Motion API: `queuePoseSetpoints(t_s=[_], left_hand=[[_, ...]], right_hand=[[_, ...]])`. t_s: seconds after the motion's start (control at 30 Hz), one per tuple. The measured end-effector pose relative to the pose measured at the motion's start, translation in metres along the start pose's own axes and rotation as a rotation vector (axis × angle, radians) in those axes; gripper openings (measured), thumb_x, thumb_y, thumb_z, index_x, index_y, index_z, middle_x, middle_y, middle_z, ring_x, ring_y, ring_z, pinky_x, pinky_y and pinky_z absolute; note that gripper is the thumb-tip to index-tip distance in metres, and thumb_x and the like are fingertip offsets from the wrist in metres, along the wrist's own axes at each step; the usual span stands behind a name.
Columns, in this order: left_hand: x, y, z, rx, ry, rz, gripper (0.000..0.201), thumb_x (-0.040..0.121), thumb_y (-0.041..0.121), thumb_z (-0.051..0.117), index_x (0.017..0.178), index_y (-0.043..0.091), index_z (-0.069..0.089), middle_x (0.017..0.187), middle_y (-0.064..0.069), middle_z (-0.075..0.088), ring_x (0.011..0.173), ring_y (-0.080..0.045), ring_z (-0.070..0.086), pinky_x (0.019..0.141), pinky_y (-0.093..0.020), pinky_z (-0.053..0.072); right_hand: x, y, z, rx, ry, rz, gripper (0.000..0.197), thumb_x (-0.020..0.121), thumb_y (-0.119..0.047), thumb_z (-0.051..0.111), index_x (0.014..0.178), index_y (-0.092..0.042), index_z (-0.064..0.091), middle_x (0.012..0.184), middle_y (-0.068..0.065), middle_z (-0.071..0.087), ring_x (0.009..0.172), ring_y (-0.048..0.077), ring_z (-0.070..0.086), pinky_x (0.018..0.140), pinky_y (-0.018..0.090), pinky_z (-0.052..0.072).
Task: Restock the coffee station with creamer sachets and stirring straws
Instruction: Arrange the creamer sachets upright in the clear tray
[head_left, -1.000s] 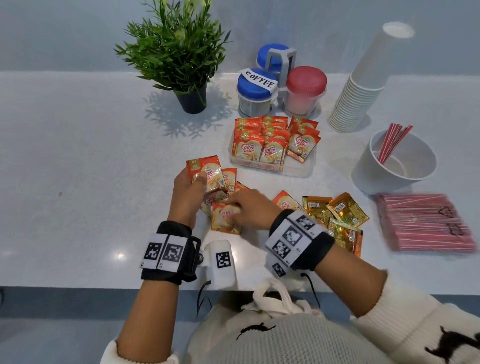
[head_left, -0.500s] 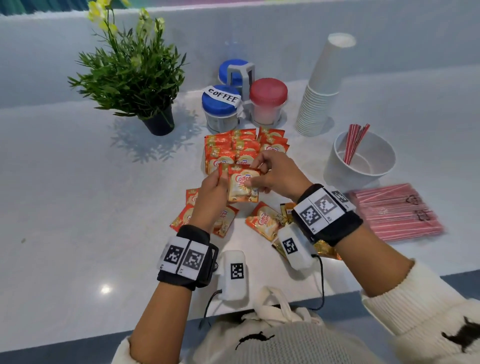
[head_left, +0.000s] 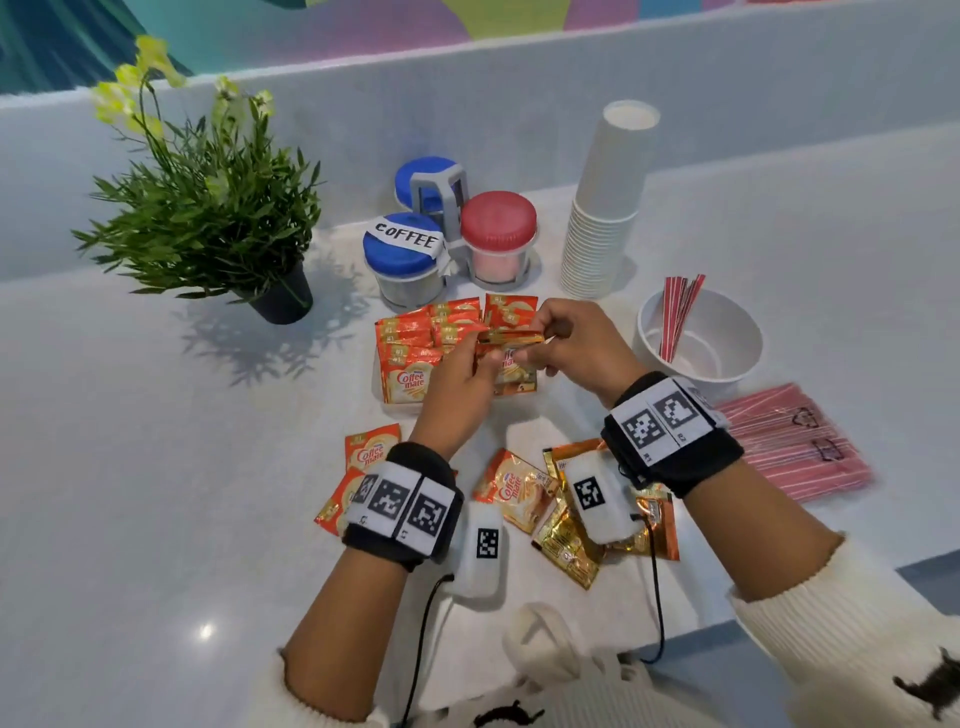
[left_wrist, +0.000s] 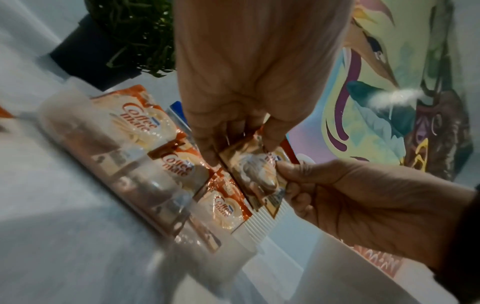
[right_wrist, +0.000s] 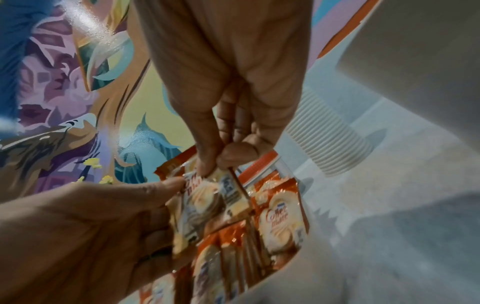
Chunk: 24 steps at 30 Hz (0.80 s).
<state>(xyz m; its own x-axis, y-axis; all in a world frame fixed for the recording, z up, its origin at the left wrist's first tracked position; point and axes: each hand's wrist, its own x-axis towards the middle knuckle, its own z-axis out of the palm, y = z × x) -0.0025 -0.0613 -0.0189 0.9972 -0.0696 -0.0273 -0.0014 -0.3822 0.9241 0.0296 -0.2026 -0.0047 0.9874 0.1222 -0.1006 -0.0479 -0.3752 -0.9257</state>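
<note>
A: Left side?
B: Potted plant (head_left: 218, 218), then loose sachets (head_left: 371, 452) flat on the surface (head_left: 130, 467).
A: Hands?
B: Left hand (head_left: 457, 387) and right hand (head_left: 576, 345) both pinch one creamer sachet (head_left: 511, 358) over the clear tray (head_left: 415, 382) of sachets.
A: Right?
B: White bowl (head_left: 727, 374) with straws (head_left: 678, 312), packed straws (head_left: 795, 441) beside.

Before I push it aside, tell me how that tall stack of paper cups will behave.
The stack of paper cups stands tall and narrow and already leans, so a push near the top would probably tip it. Thin paper suggests it is light and slides easily. The top cups sit looser and may separate if lifted.
</note>
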Motion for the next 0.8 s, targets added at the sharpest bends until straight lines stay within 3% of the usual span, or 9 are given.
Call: queuePoseSetpoints(t_s=[0.07,0.13,0.2,0.37,0.47,0.53,0.7,0.8], left_hand=[[0.01,0.003,-0.001,0.07,0.031,0.032,0.025,0.096,0.017,0.048,0.119,0.009,0.055,0.111,-0.002,0.058,0.104,-0.016,0.055,0.074,-0.012,0.04],[0.021,0.002,-0.003,0.167,0.08,0.036,0.028,0.093,0.017,0.053,0.12,0.01,0.054,0.12,-0.007,0.054,0.113,-0.02,0.051,0.088,-0.022,0.043],[0.03,-0.001,-0.006,0.304,0.106,0.03,0.037,0.091,0.016,0.057,0.127,0.012,0.05,0.131,-0.009,0.046,0.124,-0.021,0.042,0.104,-0.033,0.037],[0.045,-0.013,-0.007,0.614,0.035,-0.001,0.059,0.088,0.025,0.06,0.141,0.018,0.035,0.153,-0.007,0.024,0.143,-0.023,0.019,0.118,-0.041,0.017],[0.049,-0.022,-0.003,0.717,-0.043,-0.042,0.068,0.086,0.029,0.062,0.144,0.02,0.028,0.156,-0.006,0.017,0.145,-0.024,0.011,0.118,-0.048,0.011],[0.05,-0.027,-0.001,0.768,-0.044,-0.035,0.067,0.083,0.03,0.065,0.14,0.02,0.032,0.152,-0.006,0.023,0.143,-0.025,0.016,0.117,-0.046,0.013],[0.052,-0.031,-0.001,0.816,0.008,-0.019,0.056,0.079,0.036,0.069,0.124,0.015,0.044,0.137,-0.007,0.035,0.127,-0.028,0.031,0.107,-0.038,0.029],[0.054,-0.032,-0.001,0.823,0.002,-0.038,0.057,0.079,0.039,0.068,0.124,0.014,0.043,0.137,-0.008,0.034,0.125,-0.029,0.031,0.105,-0.038,0.03]], right_hand=[[0.009,0.0,-0.007,-0.048,0.063,-0.014,0.033,0.068,0.001,0.075,0.061,-0.018,0.05,0.063,0.005,0.058,0.049,0.007,0.052,0.049,0.018,0.044],[0.019,0.002,-0.013,-0.117,0.154,-0.015,0.034,0.068,-0.002,0.076,0.059,-0.02,0.048,0.066,0.006,0.059,0.05,0.004,0.052,0.055,0.023,0.046],[0.027,0.006,-0.016,-0.166,0.214,0.005,0.036,0.068,-0.004,0.076,0.058,-0.021,0.046,0.07,0.006,0.059,0.06,0.015,0.053,0.065,0.032,0.047],[0.033,0.019,-0.005,-0.2,0.142,0.083,0.035,0.069,-0.005,0.075,0.058,-0.02,0.046,0.063,0.005,0.054,0.066,0.024,0.054,0.07,0.04,0.05],[0.037,0.025,0.004,-0.287,0.071,0.091,0.035,0.071,-0.002,0.072,0.058,-0.018,0.043,0.057,-0.001,0.048,0.068,0.023,0.053,0.066,0.034,0.048],[0.038,0.028,0.007,-0.373,0.06,0.082,0.03,0.073,-0.005,0.071,0.063,-0.016,0.044,0.061,-0.001,0.049,0.071,0.021,0.05,0.061,0.026,0.038],[0.046,0.028,0.006,-0.464,0.066,0.026,0.024,0.074,-0.005,0.068,0.07,-0.011,0.046,0.075,0.004,0.054,0.074,0.021,0.048,0.067,0.024,0.032],[0.051,0.02,0.007,-0.558,0.072,-0.045,0.013,0.076,-0.003,0.065,0.074,-0.009,0.054,0.08,0.011,0.057,0.078,0.025,0.05,0.069,0.03,0.039]])
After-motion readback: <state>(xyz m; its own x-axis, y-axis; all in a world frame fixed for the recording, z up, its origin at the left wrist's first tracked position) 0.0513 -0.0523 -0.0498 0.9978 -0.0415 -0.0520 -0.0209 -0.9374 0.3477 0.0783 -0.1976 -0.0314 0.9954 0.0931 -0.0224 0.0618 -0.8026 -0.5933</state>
